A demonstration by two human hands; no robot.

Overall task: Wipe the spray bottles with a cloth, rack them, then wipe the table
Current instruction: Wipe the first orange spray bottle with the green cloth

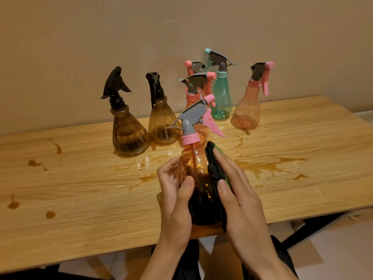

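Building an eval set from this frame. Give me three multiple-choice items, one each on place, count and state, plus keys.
1. Where is the cloth?
A. flat on the table
B. between the right hand and the held bottle
C. on the floor

2. How many dark brown bottles stand on the table?
A. one
B. two
C. four

3. What is the state of the table top?
A. marked with brown spills
B. covered by a sheet
C. spotless

Key:
1 B: the right hand presses the cloth on the held bottle's side, while the left hand grips the bottle.
2 B: two stand side by side at the left of the group.
3 A: brown drops and streaks show across the wood.
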